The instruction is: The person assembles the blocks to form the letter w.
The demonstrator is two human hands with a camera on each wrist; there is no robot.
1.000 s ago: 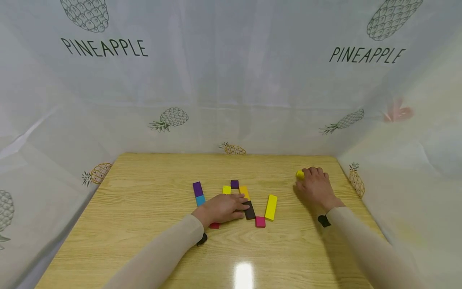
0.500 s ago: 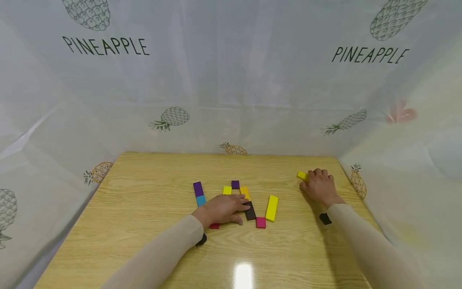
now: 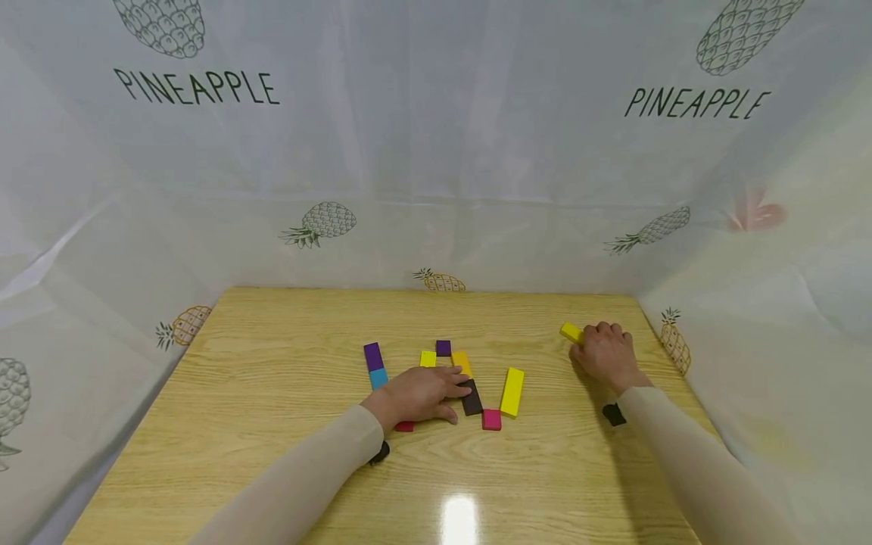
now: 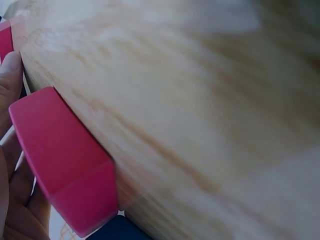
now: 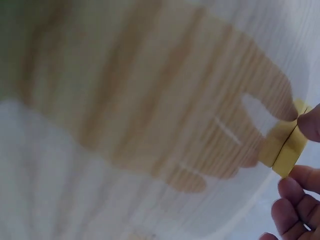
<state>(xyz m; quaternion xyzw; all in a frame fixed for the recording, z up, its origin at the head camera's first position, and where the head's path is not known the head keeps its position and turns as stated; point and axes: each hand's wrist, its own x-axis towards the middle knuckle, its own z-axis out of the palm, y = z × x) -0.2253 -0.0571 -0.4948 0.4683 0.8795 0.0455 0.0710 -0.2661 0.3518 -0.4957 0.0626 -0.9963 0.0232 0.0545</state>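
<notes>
**A:** Where is each hand, and what does it grip?

**B:** The right hand (image 3: 608,353) lies at the far right of the table (image 3: 272,424), fingers curled, pinching a yellow block (image 3: 571,333) at its fingertips. The right wrist view shows the same block (image 5: 289,146) held between thumb and fingers, just above its reflection in the glossy wood. The left hand (image 3: 418,392) rests flat, fingers relaxed, on the cluster of blocks at the table's centre, its fingertips touching a dark brown block (image 3: 471,397).

**A:** What is under the left hand?

**B:** A pink block (image 4: 62,162) lies against the palm in the left wrist view; only its end (image 3: 405,426) shows in the head view.

**A:** Which other blocks lie near?

**B:** A purple block (image 3: 372,355) touching a teal block (image 3: 378,377) to the left; a long yellow block (image 3: 512,391) and a small pink block (image 3: 491,418) to the right.

**A:** Is any writing legible?

**B:** The word "PINEAPPLE" (image 3: 196,88) is printed on the white sheet behind the table at upper left, and again (image 3: 696,103) at upper right, each under a pineapple drawing.
</notes>
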